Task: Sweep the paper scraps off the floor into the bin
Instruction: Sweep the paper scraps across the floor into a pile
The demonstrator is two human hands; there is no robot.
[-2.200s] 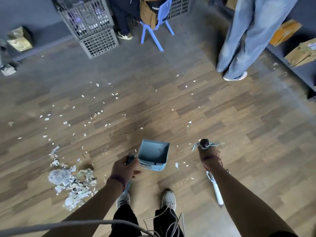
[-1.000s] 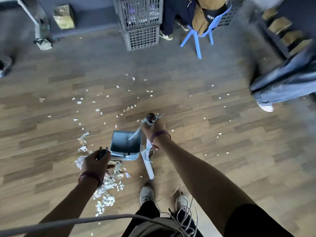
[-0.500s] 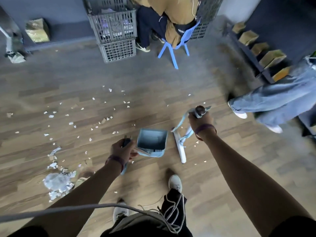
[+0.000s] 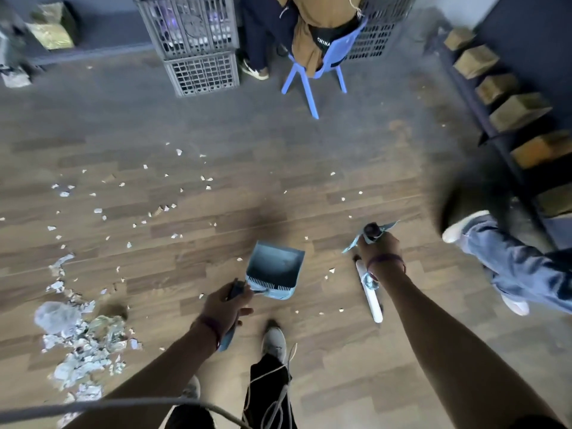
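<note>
My left hand (image 4: pixel 227 306) grips the handle of a blue dustpan (image 4: pixel 274 269), which stands on the wooden floor just ahead of my feet. My right hand (image 4: pixel 378 245) grips the dark top of a broom handle; the broom's white head (image 4: pixel 370 294) lies on the floor below it, right of the pan. Small white paper scraps (image 4: pixel 164 209) are scattered over the floor ahead and to the left. A large heap of crumpled paper (image 4: pixel 79 342) lies at the lower left. No bin can be made out.
Stacked grey crates (image 4: pixel 195 41) stand at the back, beside a person on a blue chair (image 4: pixel 322 66). Another person's legs in jeans (image 4: pixel 510 267) are close on the right. A dark shelf with brown packages (image 4: pixel 507 97) runs along the right wall.
The view has shifted left and forward. The broom head has slid right, away from the dustpan. The person in jeans has stepped closer on the right.
</note>
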